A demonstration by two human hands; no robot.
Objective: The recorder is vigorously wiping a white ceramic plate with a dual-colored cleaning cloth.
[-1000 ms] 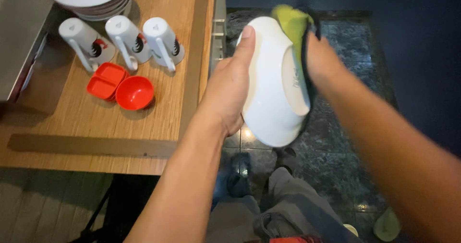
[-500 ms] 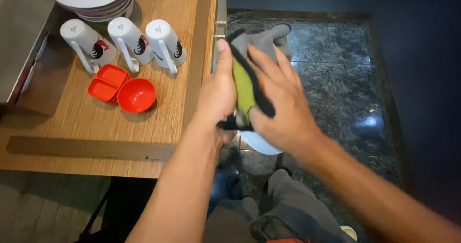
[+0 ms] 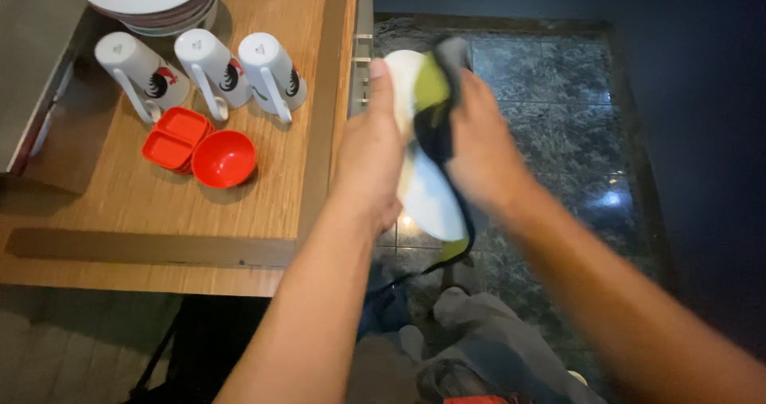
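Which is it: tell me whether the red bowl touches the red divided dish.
Touching. The head view shows the red bowl pressed against the red divided dish, no wood between them.

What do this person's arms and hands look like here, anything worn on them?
Both forearms are bare up to the frame edge, with no sleeves showing. The left hand and right hand are ungloved; no watch, ring or band is visible, though motion blur softens the detail.

No packages, signs or screens here, just small red-and-black printed emblems on the three white mugs (image 3: 215, 69) lying on the wooden bench (image 3: 159, 204).
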